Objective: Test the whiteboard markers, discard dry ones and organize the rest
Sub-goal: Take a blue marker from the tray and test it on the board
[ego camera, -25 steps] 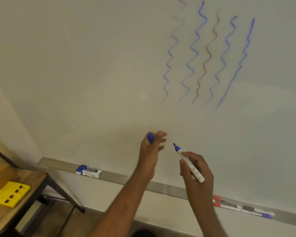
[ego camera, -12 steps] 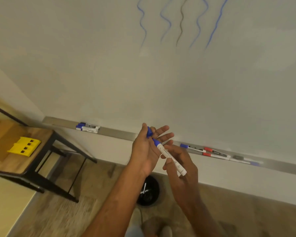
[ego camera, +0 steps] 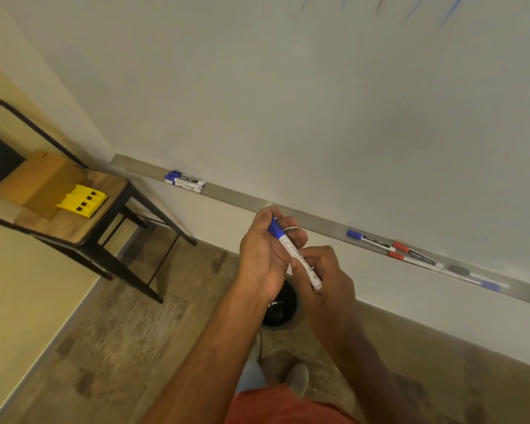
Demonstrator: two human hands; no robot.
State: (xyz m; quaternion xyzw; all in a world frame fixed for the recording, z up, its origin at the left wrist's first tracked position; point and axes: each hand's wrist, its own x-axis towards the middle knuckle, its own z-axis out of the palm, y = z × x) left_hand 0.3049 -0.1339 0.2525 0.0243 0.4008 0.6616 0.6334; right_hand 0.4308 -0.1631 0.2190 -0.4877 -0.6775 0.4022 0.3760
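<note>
Hands (ego camera: 291, 258) both gripping capped blue marker (ego camera: 297, 255), barrel print too small to read.

Dim warm light, motion blur, wide-angle distortion

This looks like a classroom or meeting room. A large whiteboard (ego camera: 288, 87) covers the wall, with a metal marker ledge (ego camera: 242, 198) running along its foot and capped markers (ego camera: 184, 181) lying on it. A wood-topped, black-framed tabletop (ego camera: 74, 231) stands at the left on a wood-patterned floor (ego camera: 120, 347).
</note>
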